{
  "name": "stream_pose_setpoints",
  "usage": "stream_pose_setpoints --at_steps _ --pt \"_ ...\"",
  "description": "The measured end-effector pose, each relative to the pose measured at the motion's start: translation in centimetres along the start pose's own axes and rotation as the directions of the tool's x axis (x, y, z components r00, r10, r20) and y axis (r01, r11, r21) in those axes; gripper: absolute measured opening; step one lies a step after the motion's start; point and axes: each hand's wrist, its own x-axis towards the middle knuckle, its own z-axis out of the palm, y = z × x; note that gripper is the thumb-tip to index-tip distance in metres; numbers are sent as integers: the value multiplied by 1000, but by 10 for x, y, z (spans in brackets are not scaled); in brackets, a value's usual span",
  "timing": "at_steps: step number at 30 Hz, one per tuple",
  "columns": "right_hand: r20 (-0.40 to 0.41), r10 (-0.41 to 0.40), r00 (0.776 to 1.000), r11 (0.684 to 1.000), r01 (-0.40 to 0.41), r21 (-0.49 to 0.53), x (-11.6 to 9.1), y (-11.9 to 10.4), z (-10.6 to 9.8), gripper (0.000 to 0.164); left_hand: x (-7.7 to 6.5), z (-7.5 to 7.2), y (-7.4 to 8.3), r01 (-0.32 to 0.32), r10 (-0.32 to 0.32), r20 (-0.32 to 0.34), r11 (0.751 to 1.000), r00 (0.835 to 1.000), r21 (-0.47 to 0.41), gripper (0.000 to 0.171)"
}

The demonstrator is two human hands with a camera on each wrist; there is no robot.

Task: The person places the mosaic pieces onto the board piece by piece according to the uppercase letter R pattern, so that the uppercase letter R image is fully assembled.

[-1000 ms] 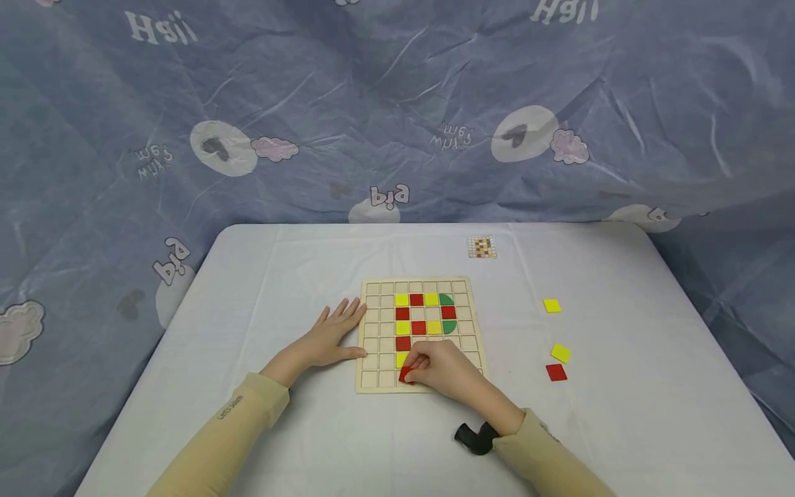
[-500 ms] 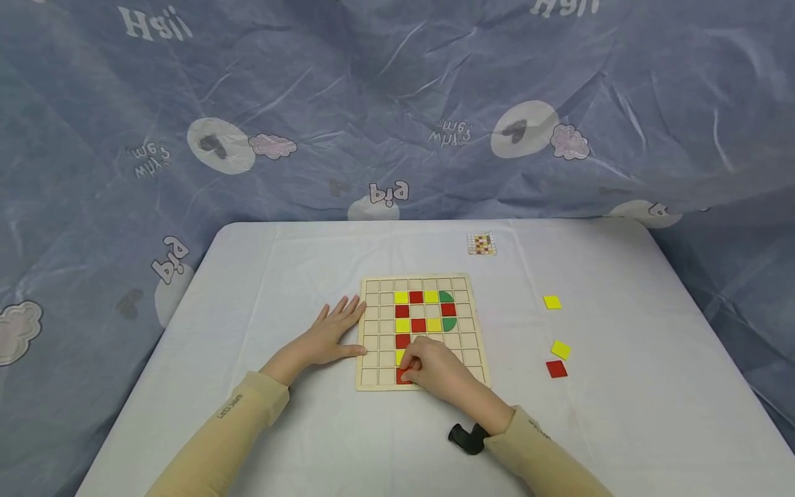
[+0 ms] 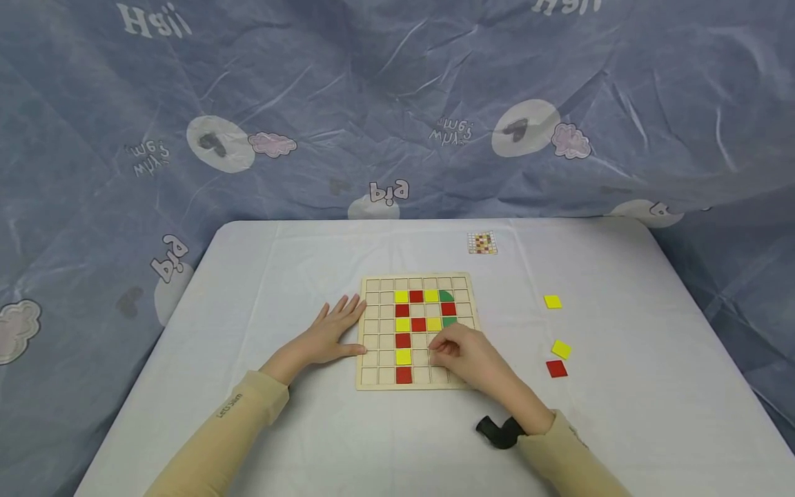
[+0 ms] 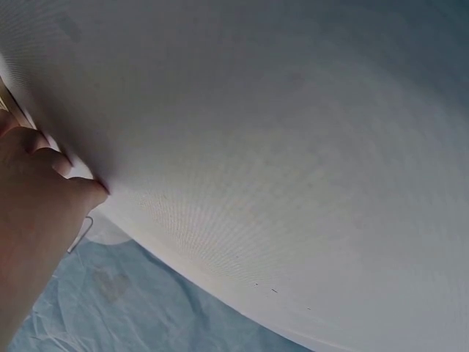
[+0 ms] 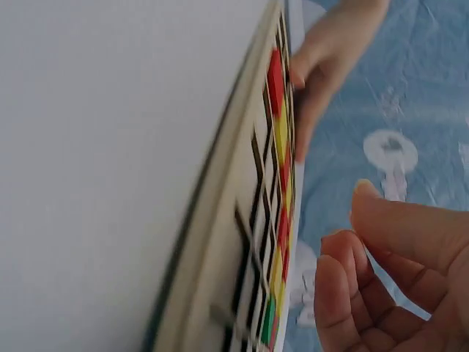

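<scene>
A wooden grid board [image 3: 370, 376] lies on the table. Red and yellow square tiles with two green rounded pieces [image 3: 446, 296] fill some of its cells in a P-like pattern. At the foot of the pattern's left column sits a red tile [image 3: 404, 375], flat in its cell. My left hand [image 3: 329, 339] rests beside the board, fingers spread, fingertips touching its left edge. Over the board's lower right part is my right hand [image 3: 470, 355], hiding several cells. Its fingers are loosely curled and hold nothing; in the right wrist view a gap shows between thumb [image 5: 410, 227] and fingers.
Right of the board lie two yellow tiles [image 3: 553, 301] and a red tile [image 3: 556, 368]. A small printed pattern card [image 3: 482, 243] is near the table's far edge. A black curved object [image 3: 498, 433] sits by my right wrist. Patterned blue-grey cloth [image 3: 348, 103] hangs behind.
My right hand has let go of the red tile, which now lies in the bottom row, and has moved right. The left hand has stayed in place.
</scene>
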Motion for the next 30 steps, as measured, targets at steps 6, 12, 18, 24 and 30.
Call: stream_pose_setpoints --at_steps 6,12,18,24,30 --pt "-67 78 995 997 -78 3 -10 31 -40 12 0 -2 1 4 -4 0 1000 1000 -2 97" --pt "-151 151 977 983 -165 -83 -29 65 -75 18 0 -2 2 8 -8 1 1000 1000 -6 97" --pt "-172 253 952 957 -273 -102 -51 98 -104 29 -2 -3 4 13 -13 3 1000 1000 -12 97" --pt "-175 316 932 933 -340 -122 -63 119 -114 35 -4 -2 5 14 -14 -7 1000 1000 -12 97" --pt "-147 348 926 921 -367 -131 -64 125 -112 35 -3 -1 5 2 -2 -19 1000 1000 -19 96"
